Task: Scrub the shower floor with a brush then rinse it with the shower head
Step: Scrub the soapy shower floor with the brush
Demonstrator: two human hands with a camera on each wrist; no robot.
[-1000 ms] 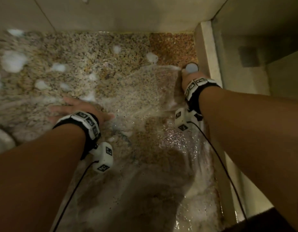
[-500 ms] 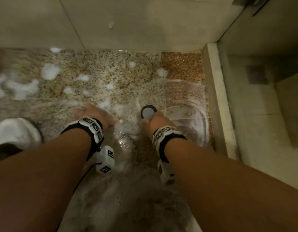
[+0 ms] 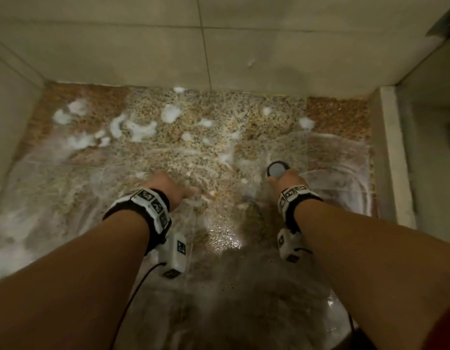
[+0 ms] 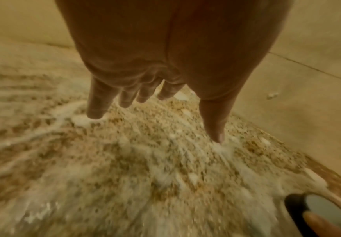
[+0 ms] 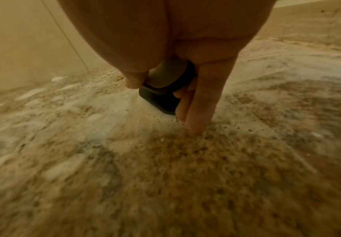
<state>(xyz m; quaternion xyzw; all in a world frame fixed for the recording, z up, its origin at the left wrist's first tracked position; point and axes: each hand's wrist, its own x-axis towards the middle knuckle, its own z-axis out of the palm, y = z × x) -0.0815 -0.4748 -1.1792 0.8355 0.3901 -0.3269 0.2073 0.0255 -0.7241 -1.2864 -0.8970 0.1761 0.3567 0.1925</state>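
Observation:
The shower floor is wet speckled pebble stone with white foam patches toward the back wall. My right hand grips a shower head with a black rim and grey face, held low and spraying water onto the floor. The shower head sits between thumb and fingers in the right wrist view and shows at the lower right in the left wrist view. My left hand is open, its straight fingers spread and touching the wet floor. No brush is in view.
Beige tiled walls close the stall at the back and left. A raised pale curb runs along the right side. Water sheets across the floor toward me.
My right hand has brought the shower head away from the right curb toward the middle of the floor. The left hand stays on the wet floor. The view has tilted up toward the back wall.

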